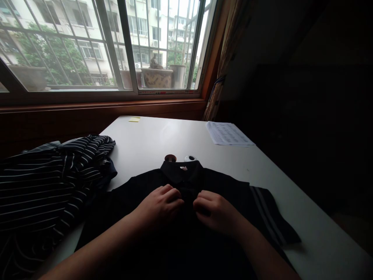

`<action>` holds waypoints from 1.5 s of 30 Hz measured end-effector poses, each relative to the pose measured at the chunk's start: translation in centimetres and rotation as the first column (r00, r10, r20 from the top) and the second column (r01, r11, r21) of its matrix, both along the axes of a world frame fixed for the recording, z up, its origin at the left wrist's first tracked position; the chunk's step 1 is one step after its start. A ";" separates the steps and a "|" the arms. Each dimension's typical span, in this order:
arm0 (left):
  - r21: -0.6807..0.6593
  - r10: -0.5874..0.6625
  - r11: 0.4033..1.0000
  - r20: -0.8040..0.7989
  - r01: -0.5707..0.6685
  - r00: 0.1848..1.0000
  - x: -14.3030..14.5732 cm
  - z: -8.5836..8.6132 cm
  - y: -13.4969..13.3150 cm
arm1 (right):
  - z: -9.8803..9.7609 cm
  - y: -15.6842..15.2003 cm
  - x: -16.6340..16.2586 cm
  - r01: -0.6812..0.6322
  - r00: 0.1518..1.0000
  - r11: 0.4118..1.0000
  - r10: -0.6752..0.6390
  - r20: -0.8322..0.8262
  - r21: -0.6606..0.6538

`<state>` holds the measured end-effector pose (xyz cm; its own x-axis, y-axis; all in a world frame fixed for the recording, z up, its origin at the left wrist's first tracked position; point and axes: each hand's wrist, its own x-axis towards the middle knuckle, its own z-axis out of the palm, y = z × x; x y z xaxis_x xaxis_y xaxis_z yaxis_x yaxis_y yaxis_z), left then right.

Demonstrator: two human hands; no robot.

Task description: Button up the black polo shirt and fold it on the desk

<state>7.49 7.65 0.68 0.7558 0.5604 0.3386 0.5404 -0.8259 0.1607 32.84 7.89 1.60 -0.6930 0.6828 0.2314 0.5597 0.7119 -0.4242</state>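
Observation:
A black polo shirt (233,194) lies flat on the white table (163,136), collar towards the window, with a grey stripe on its right sleeve. My left hand (160,204) and my right hand (214,210) rest side by side on the shirt's front placket just below the collar. Both have their fingers curled and pinched on the fabric at the button line.
A pile of dark striped clothes (43,186) lies at the left. Beyond the collar sit a small brown round object (170,158) and a small clear round object (190,158). A printed sheet (227,133) lies far right, a yellow note (134,119) near the window.

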 end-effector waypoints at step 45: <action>0.207 -0.128 0.972 0.062 0.112 0.990 1.4 -0.4 0.9 | -1.1 0.3 0.4 -0.059 0.997 0.978 0.067 -0.032 0.201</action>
<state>8.90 8.53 0.29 0.7817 0.3810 0.4937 0.4282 -0.9035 0.0192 33.26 8.19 0.54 -0.7212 0.5753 0.3858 0.4971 0.8178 -0.2901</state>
